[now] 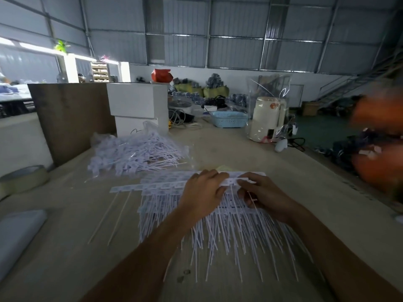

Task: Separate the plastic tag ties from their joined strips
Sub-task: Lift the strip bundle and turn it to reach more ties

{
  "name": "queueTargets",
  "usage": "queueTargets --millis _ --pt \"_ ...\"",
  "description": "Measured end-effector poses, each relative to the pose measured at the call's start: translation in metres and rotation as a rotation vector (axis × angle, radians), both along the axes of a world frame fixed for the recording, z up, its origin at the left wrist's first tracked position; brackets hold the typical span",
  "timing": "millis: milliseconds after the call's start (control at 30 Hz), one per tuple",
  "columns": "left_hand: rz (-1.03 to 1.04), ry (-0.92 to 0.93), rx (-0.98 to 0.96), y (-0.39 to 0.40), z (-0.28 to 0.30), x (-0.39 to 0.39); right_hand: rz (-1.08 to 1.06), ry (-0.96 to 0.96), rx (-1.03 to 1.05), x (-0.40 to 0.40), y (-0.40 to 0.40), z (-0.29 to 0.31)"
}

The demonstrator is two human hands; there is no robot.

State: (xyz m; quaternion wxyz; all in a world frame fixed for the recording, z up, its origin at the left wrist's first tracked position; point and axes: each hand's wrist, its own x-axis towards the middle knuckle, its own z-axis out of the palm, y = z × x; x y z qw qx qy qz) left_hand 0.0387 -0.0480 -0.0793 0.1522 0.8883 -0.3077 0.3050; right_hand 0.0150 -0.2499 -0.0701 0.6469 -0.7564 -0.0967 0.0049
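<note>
A roll of tape (23,178) sits at the table's (272,158) left edge. Behind centre lies one heap of loose ties (137,154), apparently the finished ones. Towards the near edge, a stack of joined strips (165,185) fans its tails towards the person; too many to count. Two hands work the top strip: the left hand (201,195) curls over it, likely steadying it, and the right hand (265,196) pinches one tie's head, seemingly to snap it off. One pale appliance (267,119) stands far right.
</note>
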Motion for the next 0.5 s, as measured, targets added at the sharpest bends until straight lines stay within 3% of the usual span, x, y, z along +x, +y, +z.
queueTargets --millis 233,500 --pt "0.016 0.054 -0.016 0.0020 -0.0028 -0.0029 0.000 -0.126 -0.073 -0.0011 0.0006 -0.0037" --pt "0.062 -0.004 0.024 0.0025 -0.0044 0.0019 -0.039 -0.109 -0.001 -0.0005 0.0087 -0.0056"
